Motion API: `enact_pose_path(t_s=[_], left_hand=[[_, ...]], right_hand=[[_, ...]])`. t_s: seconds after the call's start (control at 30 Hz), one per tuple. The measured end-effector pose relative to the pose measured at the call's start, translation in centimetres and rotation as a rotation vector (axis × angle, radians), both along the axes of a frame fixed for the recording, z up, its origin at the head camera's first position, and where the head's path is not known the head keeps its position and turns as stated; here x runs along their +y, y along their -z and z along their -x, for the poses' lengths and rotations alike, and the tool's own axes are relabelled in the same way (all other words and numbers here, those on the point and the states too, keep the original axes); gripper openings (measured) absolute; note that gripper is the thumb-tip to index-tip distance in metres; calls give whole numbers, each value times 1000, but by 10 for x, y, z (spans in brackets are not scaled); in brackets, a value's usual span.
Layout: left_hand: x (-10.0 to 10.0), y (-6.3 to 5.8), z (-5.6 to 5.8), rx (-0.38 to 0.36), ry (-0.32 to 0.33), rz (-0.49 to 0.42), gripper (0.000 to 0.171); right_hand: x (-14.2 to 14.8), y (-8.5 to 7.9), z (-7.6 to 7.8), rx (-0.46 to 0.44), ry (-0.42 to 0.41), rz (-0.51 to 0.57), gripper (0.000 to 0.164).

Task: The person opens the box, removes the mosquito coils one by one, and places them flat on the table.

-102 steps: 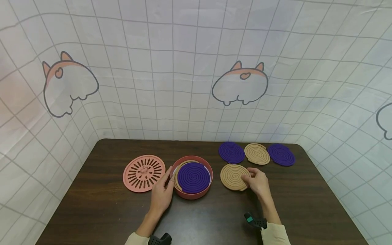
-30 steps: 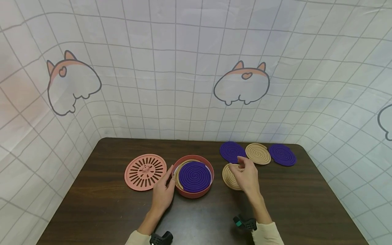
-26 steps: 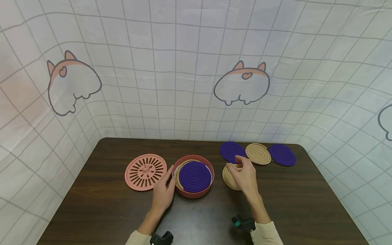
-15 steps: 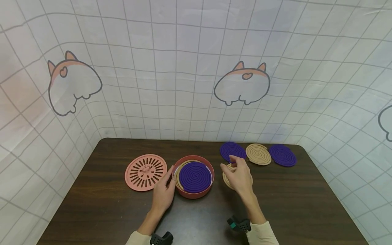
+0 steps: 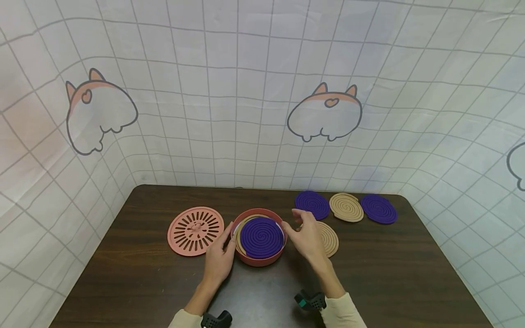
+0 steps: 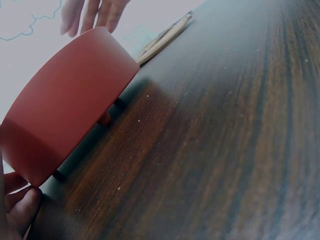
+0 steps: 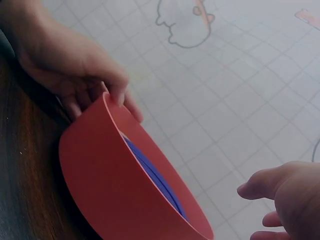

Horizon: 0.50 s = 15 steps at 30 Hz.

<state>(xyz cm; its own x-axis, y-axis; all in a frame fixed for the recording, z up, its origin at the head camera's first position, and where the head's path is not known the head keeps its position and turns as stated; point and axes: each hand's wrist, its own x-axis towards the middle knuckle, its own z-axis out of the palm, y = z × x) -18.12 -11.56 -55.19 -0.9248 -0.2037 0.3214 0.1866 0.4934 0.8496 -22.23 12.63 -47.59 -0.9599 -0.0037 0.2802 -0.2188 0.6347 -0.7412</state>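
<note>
A red round mosquito coil holder (image 5: pixel 257 263) stands on the table with a purple mosquito coil (image 5: pixel 262 237) lying on top inside it. Beneath that coil, the edge of a tan coil (image 5: pixel 239 230) shows. My left hand (image 5: pixel 218 260) grips the holder's left wall, thumb at the rim. The right wrist view shows its fingers around the wall of the holder (image 7: pixel 115 175). Just right of the holder, my right hand (image 5: pixel 306 239) hangs empty with thumb and fingers spread. It partly covers a loose tan coil (image 5: pixel 329 240) on the table.
Left of the holder lies a pink slotted lid (image 5: pixel 195 231). Along the back right, a purple coil (image 5: pixel 312 204), a tan coil (image 5: pixel 346 207) and another purple coil (image 5: pixel 379 209) lie side by side on the dark wooden table (image 5: pixel 393 278). A white gridded curtain (image 5: pixel 229 114) surrounds it.
My right hand has left the loose tan coil's right edge and moved left, over the coil, to the holder's right rim. The left hand keeps its place on the holder.
</note>
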Motion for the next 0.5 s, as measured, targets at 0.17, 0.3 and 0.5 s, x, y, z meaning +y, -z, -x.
enact_pose_path(t_s=[0.17, 0.3, 0.5], left_hand=[[0, 1, 0, 19, -3, 5, 45], [-1, 2, 1, 48, 5, -4, 45], [-2, 1, 0, 29, 22, -22, 46]], right_hand=[[-9, 1, 0, -4, -23, -14, 50], [-15, 1, -1, -20, -49, -27, 51], [-24, 3, 2, -27, -70, -65, 51]])
